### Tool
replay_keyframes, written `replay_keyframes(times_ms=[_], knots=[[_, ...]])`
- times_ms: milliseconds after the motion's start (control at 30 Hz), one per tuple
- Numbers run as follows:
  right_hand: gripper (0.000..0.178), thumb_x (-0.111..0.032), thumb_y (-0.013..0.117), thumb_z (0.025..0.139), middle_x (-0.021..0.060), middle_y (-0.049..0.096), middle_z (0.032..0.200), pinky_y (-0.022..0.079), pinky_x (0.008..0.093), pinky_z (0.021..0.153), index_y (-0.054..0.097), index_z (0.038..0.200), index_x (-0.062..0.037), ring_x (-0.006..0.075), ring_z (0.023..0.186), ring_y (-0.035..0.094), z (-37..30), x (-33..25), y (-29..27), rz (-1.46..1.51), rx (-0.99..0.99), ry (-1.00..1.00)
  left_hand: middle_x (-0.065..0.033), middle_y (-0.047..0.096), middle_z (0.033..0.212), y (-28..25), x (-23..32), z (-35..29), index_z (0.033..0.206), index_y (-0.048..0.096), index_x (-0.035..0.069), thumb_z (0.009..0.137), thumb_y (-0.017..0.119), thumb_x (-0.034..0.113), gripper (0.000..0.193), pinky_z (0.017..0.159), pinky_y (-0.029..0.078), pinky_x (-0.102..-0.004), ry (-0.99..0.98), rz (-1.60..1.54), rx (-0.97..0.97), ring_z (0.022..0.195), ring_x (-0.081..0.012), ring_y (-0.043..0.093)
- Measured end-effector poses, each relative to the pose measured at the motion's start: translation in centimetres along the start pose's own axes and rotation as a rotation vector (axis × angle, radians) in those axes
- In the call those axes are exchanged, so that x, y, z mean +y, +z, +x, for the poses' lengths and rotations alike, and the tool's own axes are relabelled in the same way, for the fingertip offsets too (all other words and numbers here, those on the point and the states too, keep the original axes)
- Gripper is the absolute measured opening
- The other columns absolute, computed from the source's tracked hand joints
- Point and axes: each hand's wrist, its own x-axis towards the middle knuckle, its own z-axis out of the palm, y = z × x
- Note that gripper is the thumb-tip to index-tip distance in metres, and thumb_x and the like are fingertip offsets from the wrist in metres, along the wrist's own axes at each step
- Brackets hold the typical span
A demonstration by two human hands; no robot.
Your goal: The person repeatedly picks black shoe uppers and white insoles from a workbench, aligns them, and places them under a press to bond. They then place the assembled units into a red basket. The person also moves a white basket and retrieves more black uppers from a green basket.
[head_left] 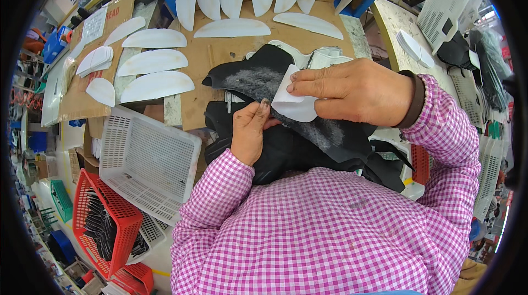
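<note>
A black shoe-upper piece [250, 79] with greyish, roughened patches lies over a pile of other black pieces in front of me. My left hand [251, 130] pinches its near edge between thumb and fingers. Against its middle sits a curved white half-moon piece [294, 103], bent over the black material. My right hand [355, 92] presses on this white piece with its fingers stretched out and close together; its thumb is mostly hidden. Behind the black piece, white-and-grey parts [327, 56] stick out.
Several white half-moon pieces [155, 63] lie on cardboard [192, 102] at the left and back; others lean upright behind. A white plastic basket [151, 152] stands at the left, beside a red basket [110, 223] of black pieces. Stacked white pieces [415, 48] sit on the right table.
</note>
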Motion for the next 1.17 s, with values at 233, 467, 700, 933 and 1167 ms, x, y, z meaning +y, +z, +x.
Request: replay_keyframes(times_ms=[233,467,700,933,1167], knots=[[0.013,-0.005,0.063,0.073,0.0122,0.06,0.117,0.056,0.0332,0.079,0.065,0.086,-0.0029,0.0273,0.113,0.057,0.7,-0.1,0.5,-0.046,0.006,-0.004,-0.0046,0.063,0.083,0.3,0.1,-0.1,0.09,0.062,-0.002,0.098,0.047,0.019,0.027,0.07,0.052,-0.0255,-0.003,-0.01,0.057,0.075,-0.0089,0.06],[0.013,-0.006,0.067,0.067,0.0177,0.062,0.113,0.058,0.0342,0.074,0.057,0.073,-0.0001,0.0318,0.105,0.062,0.7,-0.1,1.2,-0.007,0.085,-0.022,-0.0072,0.063,0.084,0.3,0.0,-0.1,0.093,0.061,-0.003,0.099,0.046,0.022,0.03,0.07,0.053,-0.0272,-0.015,-0.045,0.058,0.075,-0.0118,0.061],[0.013,-0.008,0.064,0.07,0.0204,0.06,0.113,0.057,0.0346,0.076,0.055,0.074,0.0005,0.0321,0.101,0.063,0.0,-0.7,2.2,-0.027,0.099,-0.005,-0.0112,0.064,0.089,0.4,0.0,-0.2,0.097,0.059,-0.004,0.099,0.045,0.022,0.03,0.069,0.055,-0.0309,-0.033,-0.134,0.087,0.078,-0.0173,0.065],[0.013,-0.011,0.063,0.069,0.0216,0.061,0.111,0.057,0.0334,0.075,0.056,0.073,-0.0001,0.0298,0.1,0.064,-1.2,-1.5,4.2,-0.121,0.14,-0.006,-0.0139,0.065,0.094,0.4,-0.3,-0.2,0.095,0.059,-0.003,0.098,0.045,0.021,0.028,0.074,0.055,-0.0346,-0.103,-0.141,0.054,0.083,-0.021,0.066],[0.012,-0.01,0.064,0.068,0.0231,0.059,0.116,0.057,0.0337,0.077,0.056,0.072,-0.002,0.0339,0.105,0.061,-1.7,-1.2,3.2,-0.035,0.097,0.036,-0.0093,0.063,0.107,-5.0,0.2,2.3,0.098,0.058,0.007,0.09,0.055,0.016,0.013,0.085,0.048,-0.0584,-0.113,-0.264,-0.391,0.094,-0.0327,0.063]])
